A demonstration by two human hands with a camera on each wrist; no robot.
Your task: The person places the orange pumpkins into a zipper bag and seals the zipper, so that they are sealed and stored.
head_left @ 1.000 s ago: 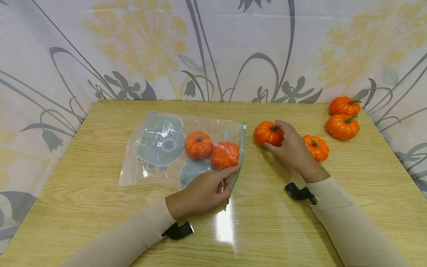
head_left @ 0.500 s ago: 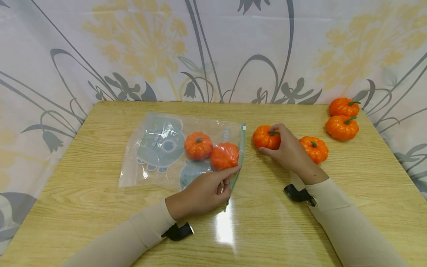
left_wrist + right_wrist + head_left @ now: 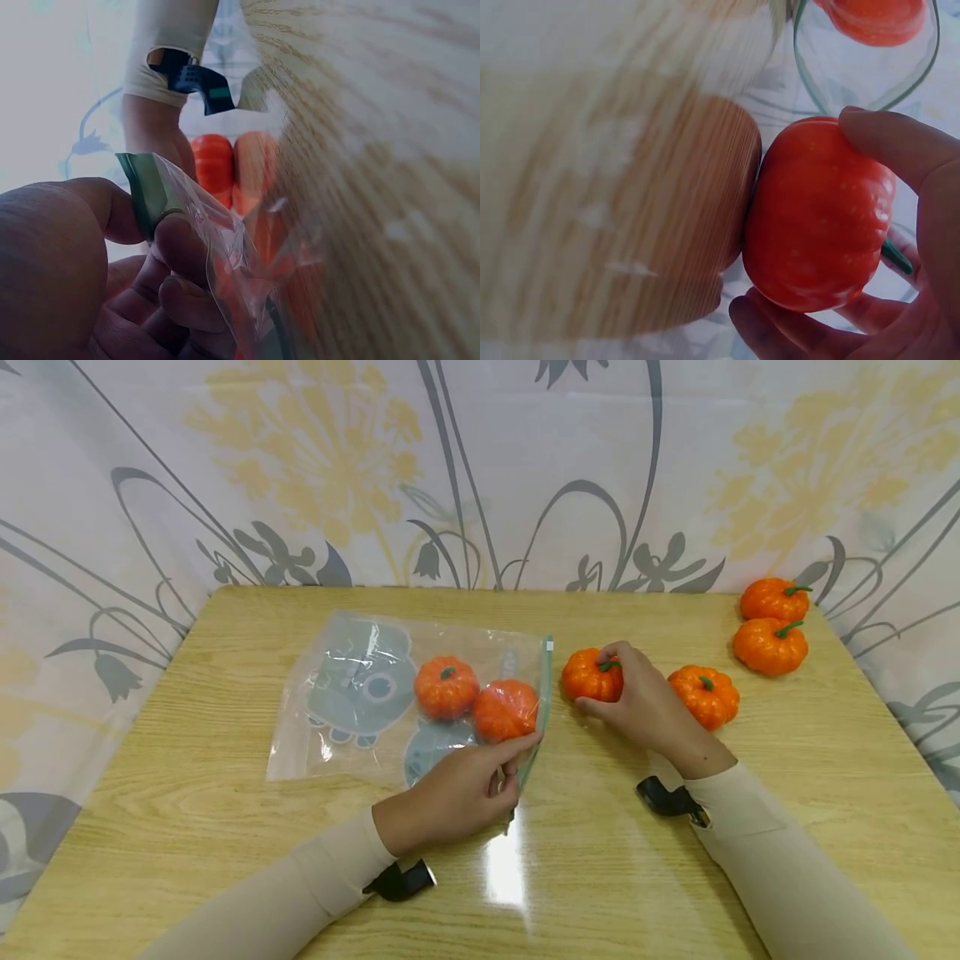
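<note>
My left hand (image 3: 457, 789) pinches the green-edged mouth of a clear zip bag (image 3: 345, 756) between thumb and fingers. In the left wrist view the bag's green strip (image 3: 142, 191) stands lifted at the fingertips. Inside the bag lie two small orange pumpkins, one (image 3: 446, 687) with its stem up and another (image 3: 506, 710) close to the opening. My right hand (image 3: 645, 702) grips a third pumpkin (image 3: 588, 675) just right of the bag's mouth. The right wrist view shows this pumpkin (image 3: 817, 217) between thumb and fingers, resting against the tabletop, its green stem toward the palm.
Another pumpkin (image 3: 707, 696) sits just beyond my right wrist. Two more, a rear pumpkin (image 3: 774, 600) and a front pumpkin (image 3: 770, 646), touch at the table's far right corner. The wooden table (image 3: 225, 827) meets a flower-patterned curtain (image 3: 495, 477) at the back.
My right hand has moved a little left and nearer with the pumpkin, toward the bag's mouth. The left hand and the bag have stayed in place.
</note>
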